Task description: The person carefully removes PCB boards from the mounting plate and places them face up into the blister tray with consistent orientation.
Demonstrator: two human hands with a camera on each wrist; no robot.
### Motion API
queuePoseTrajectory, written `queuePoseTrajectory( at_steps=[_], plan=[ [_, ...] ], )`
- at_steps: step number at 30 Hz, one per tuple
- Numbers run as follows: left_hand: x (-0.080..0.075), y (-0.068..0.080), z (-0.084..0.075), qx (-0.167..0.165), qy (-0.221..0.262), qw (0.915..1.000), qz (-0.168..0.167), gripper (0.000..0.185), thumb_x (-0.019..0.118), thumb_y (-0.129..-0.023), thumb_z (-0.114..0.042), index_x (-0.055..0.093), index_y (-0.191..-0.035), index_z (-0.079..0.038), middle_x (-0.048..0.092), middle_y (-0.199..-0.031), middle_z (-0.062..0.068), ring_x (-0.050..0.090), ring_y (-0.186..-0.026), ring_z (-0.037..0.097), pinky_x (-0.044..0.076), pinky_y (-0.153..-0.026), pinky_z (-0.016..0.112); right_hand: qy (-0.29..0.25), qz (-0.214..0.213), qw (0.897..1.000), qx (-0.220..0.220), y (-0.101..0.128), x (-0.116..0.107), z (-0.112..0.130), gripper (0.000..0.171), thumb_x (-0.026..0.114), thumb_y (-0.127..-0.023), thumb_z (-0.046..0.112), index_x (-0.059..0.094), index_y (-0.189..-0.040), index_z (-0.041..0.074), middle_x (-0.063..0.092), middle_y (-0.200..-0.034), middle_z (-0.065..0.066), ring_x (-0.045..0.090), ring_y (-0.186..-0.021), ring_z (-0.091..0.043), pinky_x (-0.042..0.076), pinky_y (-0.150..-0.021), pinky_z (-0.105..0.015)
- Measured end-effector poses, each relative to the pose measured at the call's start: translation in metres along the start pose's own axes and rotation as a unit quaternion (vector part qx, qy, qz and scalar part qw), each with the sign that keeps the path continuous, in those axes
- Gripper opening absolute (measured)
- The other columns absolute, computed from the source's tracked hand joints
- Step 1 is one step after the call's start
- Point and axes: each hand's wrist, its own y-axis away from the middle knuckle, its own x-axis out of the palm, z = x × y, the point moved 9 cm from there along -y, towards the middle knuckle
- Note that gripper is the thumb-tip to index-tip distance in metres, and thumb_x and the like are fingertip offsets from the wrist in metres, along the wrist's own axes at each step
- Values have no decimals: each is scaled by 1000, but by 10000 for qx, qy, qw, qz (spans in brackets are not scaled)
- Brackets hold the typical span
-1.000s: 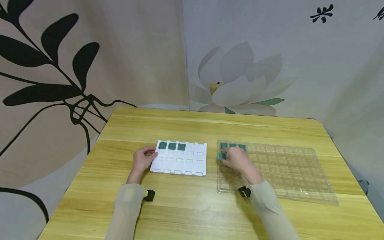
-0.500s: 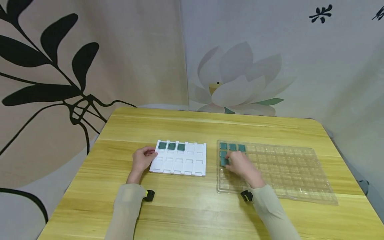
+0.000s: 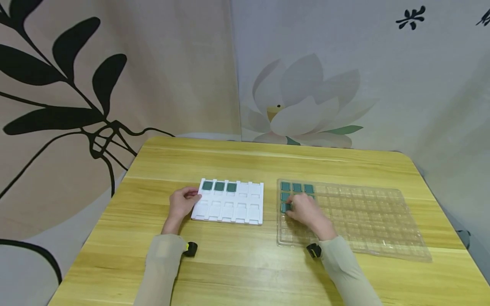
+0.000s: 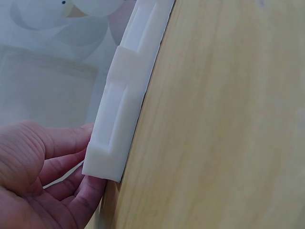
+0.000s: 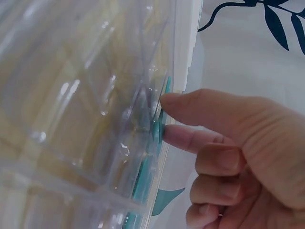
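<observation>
A green chip (image 3: 285, 207) lies in a left-column pocket of the clear tray (image 3: 367, 216), third row from the far edge, and the right hand (image 3: 304, 207) rests on it. In the right wrist view the straight forefinger and middle finger touch the chip's (image 5: 156, 128) thin edge against the tray (image 5: 86, 119), while the other fingers curl into the palm; nothing is pinched or gripped.

The clear tray sits on the right half of the desk (image 3: 245, 267) and has many small square pockets. Green chips fill the first three pockets of its far row (image 3: 297, 187), and another chip (image 3: 285, 196) lies in the left column just behind the one under the fingers. Some pockets near the hand are hidden by it, so their contents cannot be told. The rest of the tray that shows holds nothing.

The white tray (image 3: 229, 204) lies just to the left, apart from the clear one. Three chips (image 3: 219, 186) sit in the first three pockets of its far row; its other pockets show only white.

The left hand (image 3: 181, 203) rests at the white tray's left edge, forearm lying on the desk. In the left wrist view the loosely spread fingers (image 4: 66, 188) touch the tray's corner (image 4: 112, 143) without closing round it. Both arms wear beige sleeves (image 3: 160, 263).
</observation>
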Motion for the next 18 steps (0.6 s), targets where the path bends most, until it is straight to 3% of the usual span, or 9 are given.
queuePoseTrajectory(
  at_steps=[5,14,18],
  plan=[
    [0,1,-1,-85,-102,9999,58,24,66,-85,-4,66,-107,7,66,-97,22,61,-86,28,40,-63,14,41,-15,10000,-7,0,0,0,24,76,-74,9,69,-95,-2,69,-94,-15,64,-74,-22,54,-70,-35],
    [0,2,-2,-6,-61,10000,31,24,66,-84,-3,66,-106,7,66,-96,23,61,-85,29,44,-65,17,-112,55,9999,88,-2,-1,0,26,76,-76,10,68,-97,-2,69,-95,-15,51,-54,-9,49,-57,-26],
    [0,1,-3,76,-68,9999,3,23,66,-84,-2,66,-105,8,66,-95,23,61,-84,29,48,-69,24,-176,-44,9998,5,-4,-4,2,26,75,-77,9,68,-98,-3,62,-67,-7,34,-41,-5,38,-43,-20]
  ],
)
